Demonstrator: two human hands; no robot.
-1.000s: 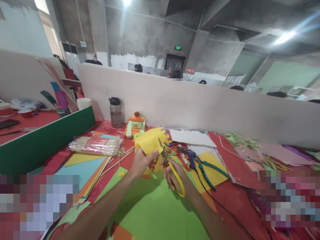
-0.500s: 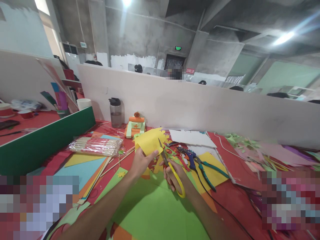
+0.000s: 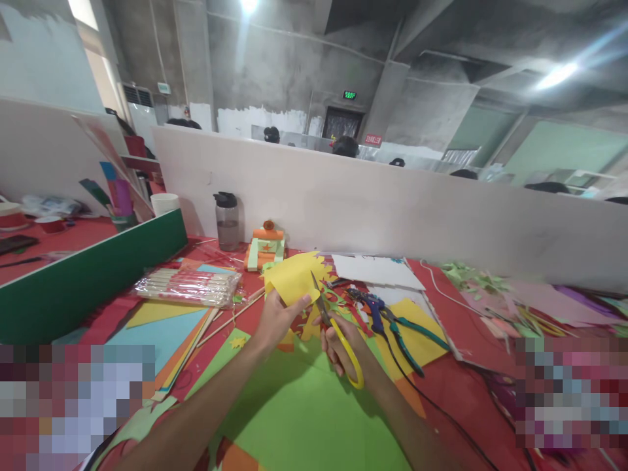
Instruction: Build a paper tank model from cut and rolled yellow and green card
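Observation:
My left hand (image 3: 279, 319) pinches the lower edge of a sheet of yellow paper (image 3: 289, 275), thumb on top. The sheet's right edge is cut into jagged points. In my right hand (image 3: 338, 340) is a pair of scissors (image 3: 352, 356) with yellow handles, its blades pointing up and away against the paper's right side. How far the blades are apart is hard to make out. Beneath both hands lies a large green sheet (image 3: 314, 405), with a small yellow star-like cutout (image 3: 238, 342) near its left edge.
Pliers with teal handles (image 3: 407, 347) and a blue glue gun (image 3: 375, 314) lie to the right. Wrapped wooden sticks (image 3: 189, 286) lie at left. Behind stand a water bottle (image 3: 227, 222) and an orange-green paper model (image 3: 266, 248), before a white partition (image 3: 392, 203).

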